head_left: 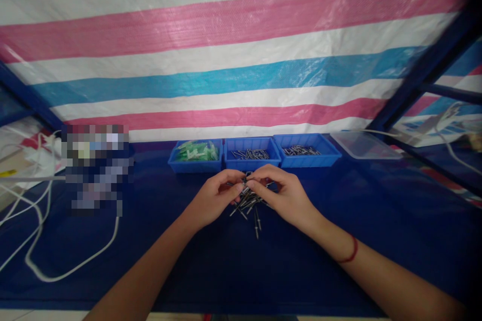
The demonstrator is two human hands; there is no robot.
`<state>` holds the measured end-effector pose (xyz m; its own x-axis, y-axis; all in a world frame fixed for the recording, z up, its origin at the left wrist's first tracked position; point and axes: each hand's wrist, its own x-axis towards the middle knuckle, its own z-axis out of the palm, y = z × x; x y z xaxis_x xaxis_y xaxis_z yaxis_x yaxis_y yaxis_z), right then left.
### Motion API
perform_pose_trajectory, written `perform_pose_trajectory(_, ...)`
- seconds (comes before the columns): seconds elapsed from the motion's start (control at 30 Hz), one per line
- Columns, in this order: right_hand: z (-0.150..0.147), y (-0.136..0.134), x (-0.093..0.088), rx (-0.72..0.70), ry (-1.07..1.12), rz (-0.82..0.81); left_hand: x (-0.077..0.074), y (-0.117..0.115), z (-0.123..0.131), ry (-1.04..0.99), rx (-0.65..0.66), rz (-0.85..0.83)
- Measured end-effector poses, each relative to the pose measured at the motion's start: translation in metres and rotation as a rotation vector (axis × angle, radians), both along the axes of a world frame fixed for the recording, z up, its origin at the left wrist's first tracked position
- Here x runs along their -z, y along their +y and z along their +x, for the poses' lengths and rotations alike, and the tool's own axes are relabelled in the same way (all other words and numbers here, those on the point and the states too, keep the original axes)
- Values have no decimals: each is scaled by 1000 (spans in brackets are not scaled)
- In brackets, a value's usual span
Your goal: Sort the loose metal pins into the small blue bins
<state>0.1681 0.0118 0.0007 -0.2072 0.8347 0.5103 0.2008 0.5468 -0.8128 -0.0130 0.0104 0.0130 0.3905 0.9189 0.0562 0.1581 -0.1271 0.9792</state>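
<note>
My left hand (pixel 219 194) and my right hand (pixel 280 191) meet over a loose pile of thin metal rivets (pixel 248 204) on the dark blue table. Thumb and fingers of each hand are pinched together at the top of the pile, on small metal pieces that look like rivets. How many are held cannot be made out. A couple of rivets (pixel 257 223) lie apart, nearer the front. Just behind my hands stand a blue bin of rivets (pixel 251 164) in the middle and another blue bin of metal pieces (pixel 311 160) to its right.
A third blue bin (pixel 196 166) at the left holds green-and-white packets (pixel 198 151). A clear plastic lid (pixel 365 145) lies at the back right. White cables (pixel 71 275) loop over the table's left side, near a blurred-out area. A striped sheet (pixel 226 70) hangs behind.
</note>
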Motion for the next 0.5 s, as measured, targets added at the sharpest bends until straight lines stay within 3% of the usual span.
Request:
perform_pose_trajectory(0.23, 0, 0, -3, 3, -18, 37, 0, 1, -3, 163, 57, 5)
perform_pose_trajectory(0.5, 1, 2, -1, 17, -16, 29, -6, -2, -4, 177, -92, 109)
